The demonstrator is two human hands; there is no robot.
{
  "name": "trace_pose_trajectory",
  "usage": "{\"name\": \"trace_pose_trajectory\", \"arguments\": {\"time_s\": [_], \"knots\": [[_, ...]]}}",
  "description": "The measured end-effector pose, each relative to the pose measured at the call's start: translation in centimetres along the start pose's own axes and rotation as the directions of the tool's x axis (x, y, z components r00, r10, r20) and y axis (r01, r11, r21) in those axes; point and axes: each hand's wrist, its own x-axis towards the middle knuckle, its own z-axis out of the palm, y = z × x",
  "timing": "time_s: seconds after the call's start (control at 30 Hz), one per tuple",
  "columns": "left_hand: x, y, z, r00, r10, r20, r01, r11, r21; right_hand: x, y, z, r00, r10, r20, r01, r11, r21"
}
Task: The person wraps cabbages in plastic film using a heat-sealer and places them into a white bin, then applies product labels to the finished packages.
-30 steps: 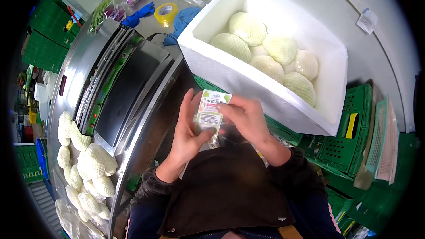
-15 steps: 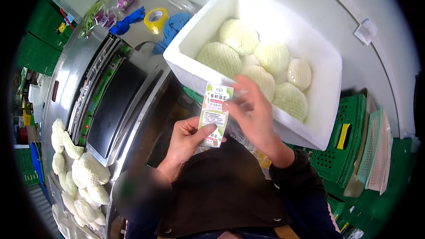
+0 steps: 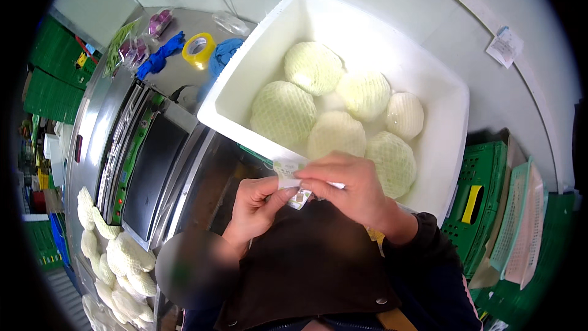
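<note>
A strip of white and green printed labels (image 3: 289,170) is bent between my two hands, in front of the foam box. My left hand (image 3: 254,205) pinches its lower left part between thumb and fingers. With closed fingertips, my right hand (image 3: 358,190) grips it from the other side, and a white piece shows between the fingers. Just beyond, a white foam box (image 3: 450,86) holds several round, pale green cabbages (image 3: 283,112) in foam netting. My right hand overlaps the box's near edge and hides part of it.
Left of me is a metal machine with a black plate (image 3: 156,175). Bunched white foam nets (image 3: 127,254) lie nearby. Yellow tape (image 3: 208,43), a blue glove (image 3: 160,55) and bagged vegetables (image 3: 160,22) sit behind. Green crates (image 3: 487,168) and pale baskets (image 3: 514,224) stand at right.
The label strip was flat and upright in my left hand; now it is bent. My right hand has come down and closed on it. The view has shifted slightly.
</note>
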Motion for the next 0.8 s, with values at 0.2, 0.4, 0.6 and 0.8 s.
{"name": "trace_pose_trajectory", "arguments": {"time_s": [0.2, 0.4, 0.6, 0.8], "knots": [[0.9, 0.2, -0.9, 0.964, -0.265, 0.033, 0.258, 0.89, -0.376, 2.9, 1.0, -3.9, 0.809, 0.519, -0.274, -0.295, 0.764, 0.574], [0.7, -0.6, -1.1, 0.91, -0.411, -0.053, 0.255, 0.657, -0.71, 2.9, -4.0, 1.3, 0.863, -0.505, 0.026, 0.452, 0.749, -0.485], [0.0, -5.1, -2.3, 0.973, -0.231, -0.012, 0.105, 0.488, -0.866, 4.2, -2.8, 3.0, 0.95, -0.277, 0.148, 0.308, 0.912, -0.273], [1.4, -3.1, -0.7, 0.951, -0.281, -0.128, 0.102, 0.676, -0.73, 6.2, -0.5, 2.1, 0.951, -0.146, 0.273, 0.163, 0.986, -0.041]]}}
